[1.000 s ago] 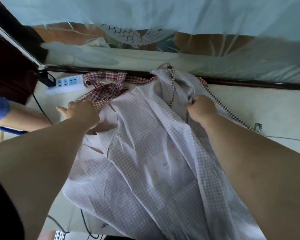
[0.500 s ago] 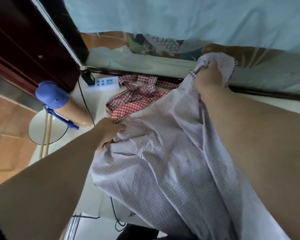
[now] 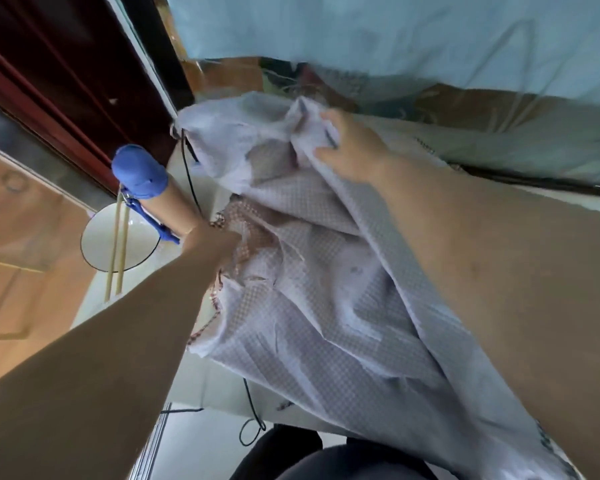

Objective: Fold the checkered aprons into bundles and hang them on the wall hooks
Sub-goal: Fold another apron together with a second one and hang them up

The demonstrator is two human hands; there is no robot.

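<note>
Checkered apron (image 3: 326,306) is lying bunched across the counter (image 3: 201,382) beside the dark door (image 3: 66,74); we are pinching its upper edge with our right hand (image 3: 352,147) and gripping its side with our left hand (image 3: 212,242).

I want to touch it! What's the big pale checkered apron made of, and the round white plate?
The pale checkered apron looks like thin woven cotton-type cloth: matte, creased and draping limply. The round white plate seems glazed ceramic, perhaps melamine: smooth, faintly shiny, with a dark rim.
</note>
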